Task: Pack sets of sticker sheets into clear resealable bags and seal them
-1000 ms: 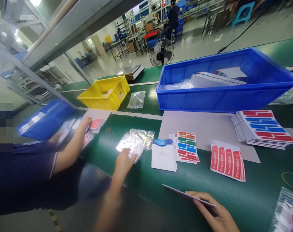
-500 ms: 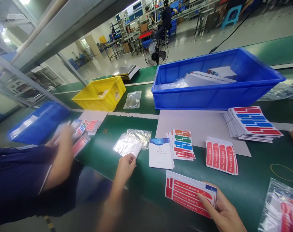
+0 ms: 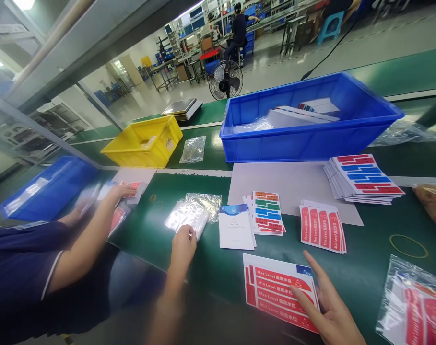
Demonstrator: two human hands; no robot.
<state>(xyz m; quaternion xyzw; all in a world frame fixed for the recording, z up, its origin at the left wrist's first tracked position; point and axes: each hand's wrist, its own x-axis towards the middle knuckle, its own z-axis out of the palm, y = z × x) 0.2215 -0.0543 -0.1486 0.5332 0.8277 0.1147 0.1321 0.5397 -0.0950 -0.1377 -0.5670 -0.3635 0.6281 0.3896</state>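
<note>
Your right hand (image 3: 329, 311) lies released, fingers spread on the red label sheet (image 3: 278, 292), now flat on the desk (image 3: 365, 268) below the white booklet (image 3: 236, 227). Left of the booklet, your left hand (image 3: 183, 244) pinches a clear bag (image 3: 189, 218), unfilled.

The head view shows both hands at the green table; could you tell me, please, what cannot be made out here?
- Right hand: wrist cut off by the bottom edge; its fingers rest spread on the red label sheet, hiding that sheet's corner.
- Left hand: motion-blurred, so its grip on the clear bags is unclear.
- Blue crate: its wall hides most of the contents.
- Co-worker's hand: blurred; the labels under it are unreadable.
</note>
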